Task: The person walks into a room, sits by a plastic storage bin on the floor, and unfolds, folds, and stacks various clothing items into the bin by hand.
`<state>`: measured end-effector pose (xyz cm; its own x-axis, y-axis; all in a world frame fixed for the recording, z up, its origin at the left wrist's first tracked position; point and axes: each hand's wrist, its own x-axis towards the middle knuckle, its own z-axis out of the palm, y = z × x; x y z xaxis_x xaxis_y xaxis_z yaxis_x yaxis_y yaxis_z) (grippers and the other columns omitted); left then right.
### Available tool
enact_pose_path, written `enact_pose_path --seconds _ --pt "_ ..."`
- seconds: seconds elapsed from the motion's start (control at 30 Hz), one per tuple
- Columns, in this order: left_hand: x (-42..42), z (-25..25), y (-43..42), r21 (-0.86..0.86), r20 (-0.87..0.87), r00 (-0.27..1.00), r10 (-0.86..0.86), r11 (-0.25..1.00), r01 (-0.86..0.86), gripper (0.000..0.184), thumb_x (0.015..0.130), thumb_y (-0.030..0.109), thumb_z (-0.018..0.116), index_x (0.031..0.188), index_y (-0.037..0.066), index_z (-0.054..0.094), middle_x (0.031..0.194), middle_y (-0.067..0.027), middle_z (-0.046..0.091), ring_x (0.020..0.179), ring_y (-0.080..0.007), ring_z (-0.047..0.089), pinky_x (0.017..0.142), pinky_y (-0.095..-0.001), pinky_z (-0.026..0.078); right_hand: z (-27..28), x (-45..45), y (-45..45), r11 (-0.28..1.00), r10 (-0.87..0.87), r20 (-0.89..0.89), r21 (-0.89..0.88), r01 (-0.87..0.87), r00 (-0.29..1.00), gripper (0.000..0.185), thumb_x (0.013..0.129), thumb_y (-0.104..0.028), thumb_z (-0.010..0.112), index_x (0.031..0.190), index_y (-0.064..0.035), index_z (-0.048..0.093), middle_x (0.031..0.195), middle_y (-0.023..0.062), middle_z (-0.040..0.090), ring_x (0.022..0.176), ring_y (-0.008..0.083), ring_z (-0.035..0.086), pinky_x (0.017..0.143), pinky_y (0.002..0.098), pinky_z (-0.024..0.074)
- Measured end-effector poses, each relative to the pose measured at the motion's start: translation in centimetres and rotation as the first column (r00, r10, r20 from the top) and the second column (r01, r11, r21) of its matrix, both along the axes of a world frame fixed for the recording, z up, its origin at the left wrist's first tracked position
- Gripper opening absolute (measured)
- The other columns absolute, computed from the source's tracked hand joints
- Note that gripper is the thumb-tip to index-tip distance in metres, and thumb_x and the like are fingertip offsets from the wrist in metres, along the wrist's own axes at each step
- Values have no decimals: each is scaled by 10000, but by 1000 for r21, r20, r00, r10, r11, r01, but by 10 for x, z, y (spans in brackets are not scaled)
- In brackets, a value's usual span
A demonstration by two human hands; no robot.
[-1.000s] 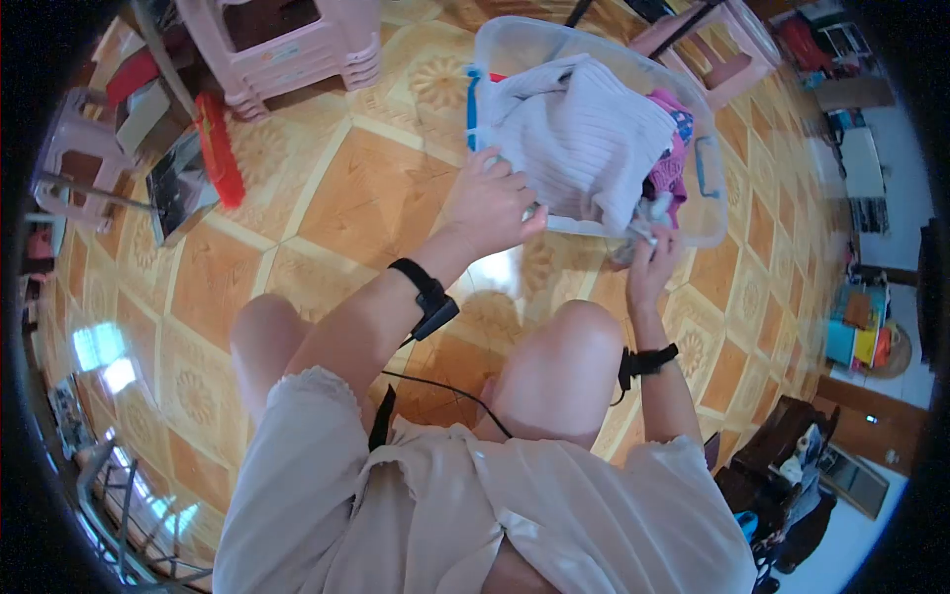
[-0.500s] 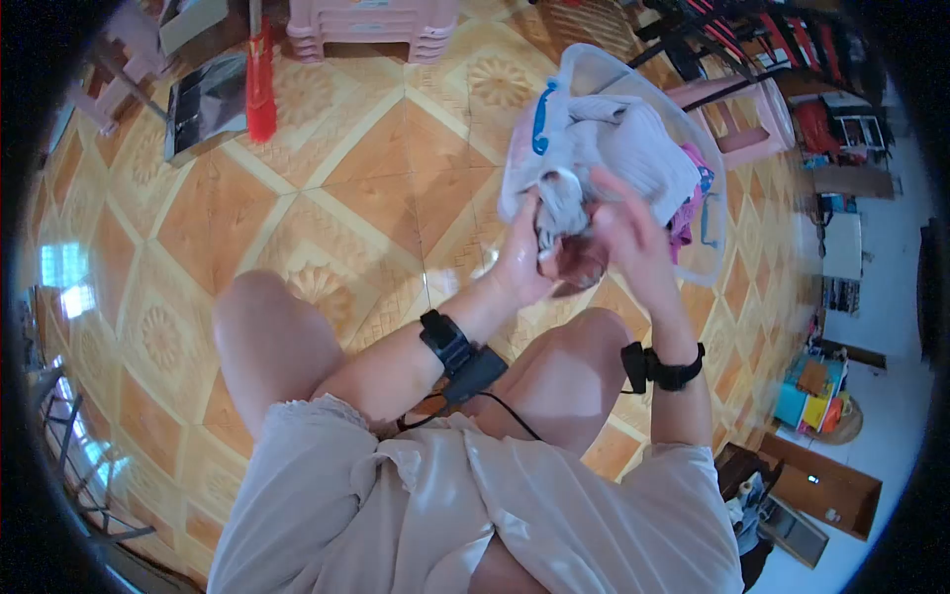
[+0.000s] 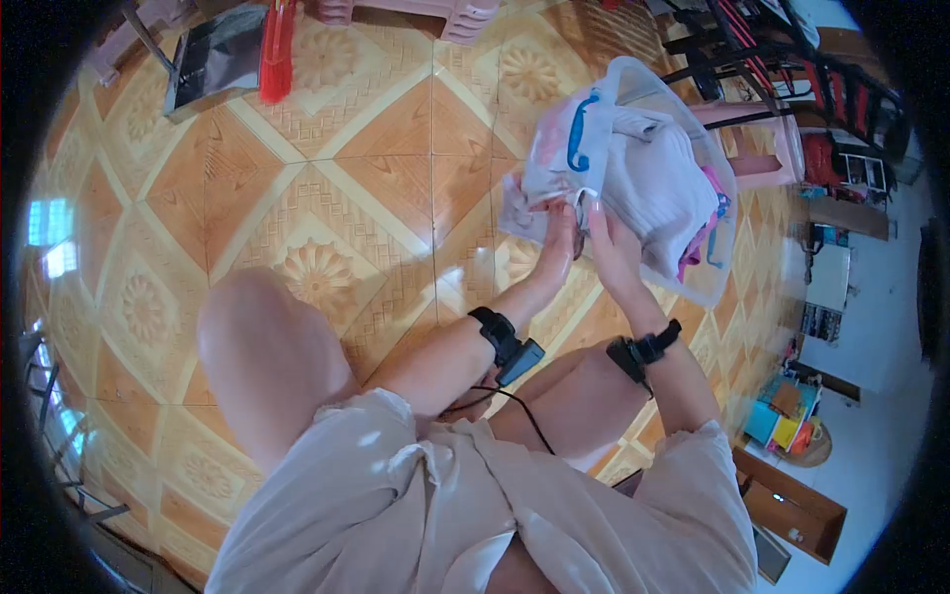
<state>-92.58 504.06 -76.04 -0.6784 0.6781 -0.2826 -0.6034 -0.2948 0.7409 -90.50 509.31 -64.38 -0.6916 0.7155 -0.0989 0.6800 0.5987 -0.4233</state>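
A clear plastic storage bin (image 3: 727, 272) with blue latches holds a pale, ribbed garment (image 3: 653, 183) and some pink patterned cloth (image 3: 701, 247). At the bin's near left corner, my left hand (image 3: 557, 238) and my right hand (image 3: 608, 243) are close together, fingers pointing away from me. A small bit of grey cloth (image 3: 582, 212) shows between them, mostly covered by the fingers. The blue latch (image 3: 582, 134) lies just beyond my fingertips. Both wrists carry black straps with small boxes.
Shiny patterned floor tiles surround the bin. A black dustpan (image 3: 213, 74) and red broom (image 3: 278, 54) are at the far left, near a pink plastic stool (image 3: 465, 18). Another pink stool (image 3: 767, 148) and a dark metal rack (image 3: 752, 49) stand behind the bin.
Both hands have moved away from me and closer together, carrying the grey cloth to the bin's corner. My right hand, spread and blurred before, now has its fingers together.
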Motion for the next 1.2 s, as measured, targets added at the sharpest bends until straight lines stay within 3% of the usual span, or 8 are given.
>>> enact_pose_path --seconds 0.43,0.53,0.67,0.87,0.93,1.03,1.13,1.2 --pt "-89 -2 22 74 184 970 -161 986 149 507 1048 556 479 1407 203 539 1159 32 597 904 -57 515 635 -256 412 -15 26 -4 959 172 112 208 -193 979 429 1032 -460 559 1070 -59 708 675 208 642 614 436 649 583 536 475" --pt "-90 15 5 193 153 986 -59 981 29 576 1012 405 622 1494 126 478 1309 -9 596 1192 -122 528 910 -289 477 -14 24 -1 958 221 60 172 -228 973 425 1023 -461 578 1096 -66 717 667 198 629 604 412 645 576 511 473" --pt "-97 12 7 344 341 937 79 917 -203 370 1032 358 583 1329 139 564 1143 1 655 941 -120 618 708 -297 483 -16 30 3 968 221 35 113 -224 975 429 1022 -463 587 1100 -61 714 662 185 616 592 371 641 564 470 468" --pt "-115 -26 25 800 547 645 -533 559 -218 422 1094 485 380 1198 156 623 1057 -16 704 860 -170 658 656 -355 522 -16 37 3 981 160 83 93 -168 984 436 1033 -446 581 1103 -38 718 674 178 611 603 316 633 584 430 471" --pt "-117 -11 3 651 619 634 -464 754 -84 461 1090 531 360 1152 162 629 985 0 705 778 -153 645 574 -360 483 -13 51 -8 987 158 23 35 -159 987 443 1039 -437 571 1117 -26 717 695 169 620 636 291 636 611 416 479" --pt "-103 -19 -7 633 525 536 -662 724 274 384 1078 500 450 1118 175 651 949 -12 701 750 -147 629 561 -346 455 -6 80 -10 978 184 -34 -98 -186 982 457 1050 -420 545 1139 -5 716 747 156 642 700 261 643 669 396 493" --pt "-68 -5 -5 255 339 871 -354 926 277 317 1039 416 586 1233 172 640 993 2 719 817 -175 699 624 -342 508 -6 92 0 966 152 -1 -214 -148 988 468 1058 -413 524 1139 5 719 779 151 655 726 265 645 700 397 500" --pt "-58 -9 -6 -43 -391 920 35 998 -56 323 1007 286 651 1275 107 646 1094 -77 726 974 -259 702 834 -412 547 -6 89 -2 961 121 23 -252 -112 992 472 1059 -413 517 1130 6 722 780 151 656 720 275 643 702 403 501"
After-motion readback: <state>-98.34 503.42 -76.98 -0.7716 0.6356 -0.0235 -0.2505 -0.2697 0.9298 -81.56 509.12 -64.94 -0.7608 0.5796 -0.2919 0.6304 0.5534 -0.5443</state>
